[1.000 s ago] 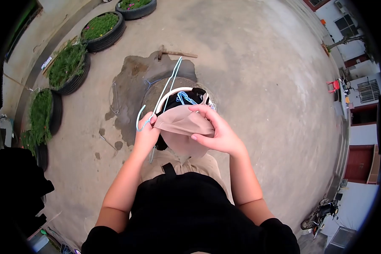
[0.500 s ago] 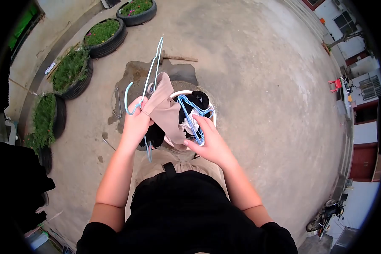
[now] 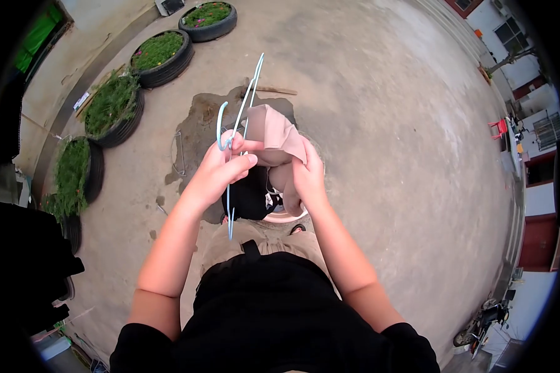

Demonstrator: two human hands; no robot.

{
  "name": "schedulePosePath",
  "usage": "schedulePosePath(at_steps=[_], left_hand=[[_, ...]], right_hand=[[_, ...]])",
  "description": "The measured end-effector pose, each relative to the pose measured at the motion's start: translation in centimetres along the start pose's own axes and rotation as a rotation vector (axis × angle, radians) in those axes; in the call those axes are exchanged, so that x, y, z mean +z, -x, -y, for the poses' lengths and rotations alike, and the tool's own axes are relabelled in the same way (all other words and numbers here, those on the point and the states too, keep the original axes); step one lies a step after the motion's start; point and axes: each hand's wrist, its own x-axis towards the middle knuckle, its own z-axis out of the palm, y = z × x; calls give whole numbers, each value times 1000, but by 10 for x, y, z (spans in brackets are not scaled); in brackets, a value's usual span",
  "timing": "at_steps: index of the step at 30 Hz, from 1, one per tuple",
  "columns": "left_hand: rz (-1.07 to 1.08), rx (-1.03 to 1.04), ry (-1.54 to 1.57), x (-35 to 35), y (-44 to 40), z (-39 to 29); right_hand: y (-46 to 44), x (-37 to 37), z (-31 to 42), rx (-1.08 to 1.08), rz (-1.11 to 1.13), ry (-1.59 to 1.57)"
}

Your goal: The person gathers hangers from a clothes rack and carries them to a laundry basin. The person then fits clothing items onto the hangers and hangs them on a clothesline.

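My left hand (image 3: 214,174) is closed around a light blue clothes hanger (image 3: 246,109), its hook curling up beside the knuckles. One finger of that hand reaches to the near edge of a beige piece of clothing (image 3: 279,132). My right hand (image 3: 309,177) grips this garment from the right, and its folds hang down between both hands. Beneath them stands a pale basin (image 3: 286,217), mostly hidden by the garment and my hands. Black cloth (image 3: 246,198) shows by the basin, below my left hand.
A wet patch (image 3: 199,124) darkens the concrete around the basin. Just beyond it lies a wooden stick (image 3: 274,90). Along the left wall runs a row of tyre planters (image 3: 165,68). A wire hanger (image 3: 179,152) lies on the ground. Far right are a red chair (image 3: 498,129) and a motorbike (image 3: 479,326).
My right hand has risen from over the basin and taken hold of the garment. The hanger and my left hand have shifted right. The garment is now bunched between my hands, covering the blue hangers.
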Motion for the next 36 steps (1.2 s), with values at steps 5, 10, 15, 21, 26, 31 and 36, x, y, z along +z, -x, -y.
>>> schedulePosePath(at_steps=[5,10,15,21,26,31,36], left_hand=[[-54,-92,-209,-18,-7,-20],[-137,17,-497,-15,-11,-26],[-100,112,-596,6,-7,-39],[3,34,-627,21,3,-53],[14,4,-659,29,10,-60],[-47,-10,-719,23,3,-50],[-75,7,-702,23,1,-48]], right_hand=[[-27,-56,25,307,-23,-463],[-21,-70,61,473,287,-697],[-19,-38,64,637,511,-667],[-49,-11,63,470,239,-741],[-79,-10,75,188,212,266],[-81,-17,58,-21,418,998],[-69,-21,57,42,542,245]])
